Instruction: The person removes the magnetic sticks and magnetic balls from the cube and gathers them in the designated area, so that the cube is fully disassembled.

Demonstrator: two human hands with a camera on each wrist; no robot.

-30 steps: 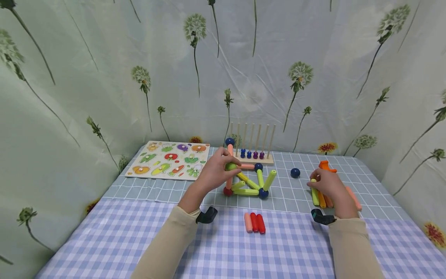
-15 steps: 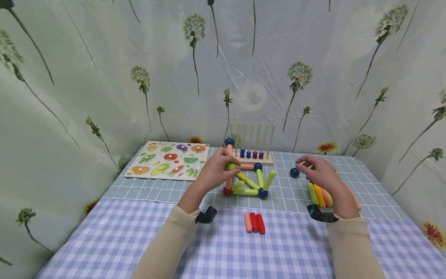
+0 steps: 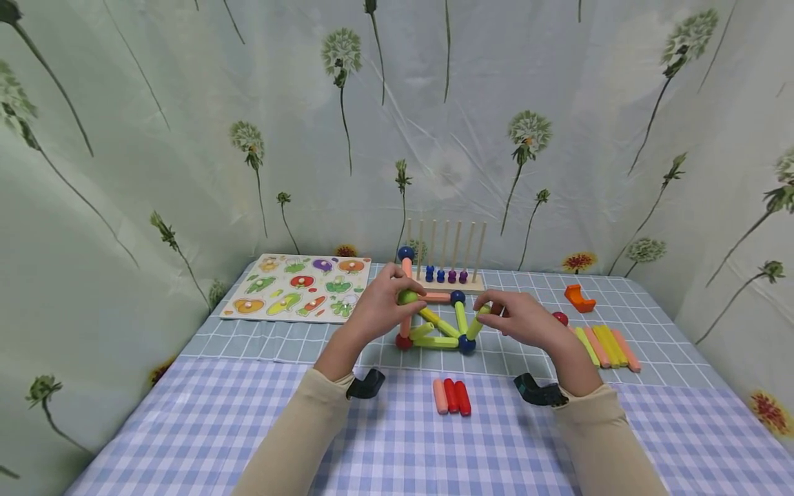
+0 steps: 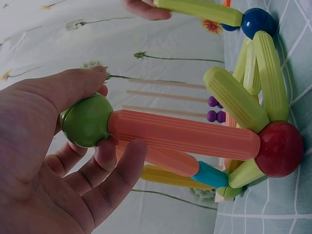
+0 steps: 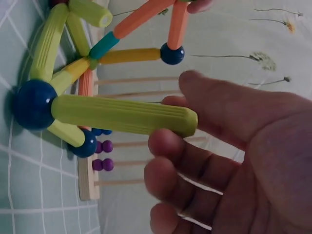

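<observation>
In the head view my left hand [image 3: 386,303] pinches a green ball [image 4: 87,121] on top of a salmon rod [image 4: 185,135], which rises from a red ball [image 4: 279,149]. These belong to a joined frame of rods and balls. My right hand [image 3: 521,320] is at the frame's right side. Its spread fingers straddle the free end of a lime-green rod [image 5: 122,114], which leans up from a blue ball [image 5: 35,105]. In the right wrist view one fingertip [image 5: 165,142] meets the rod's edge, while the thumb side stands a little off.
A wooden peg rack with beads [image 3: 455,282] stands behind the frame. The vegetable puzzle board [image 3: 294,286] lies left. Three short rods [image 3: 453,396] lie in front. At right are several loose rods [image 3: 608,346], a red ball [image 3: 560,318] and an orange curved piece [image 3: 579,298].
My right hand has left the loose rods at the right and moved left to the frame's lime-green rod. My left hand keeps its pinch on the green ball.
</observation>
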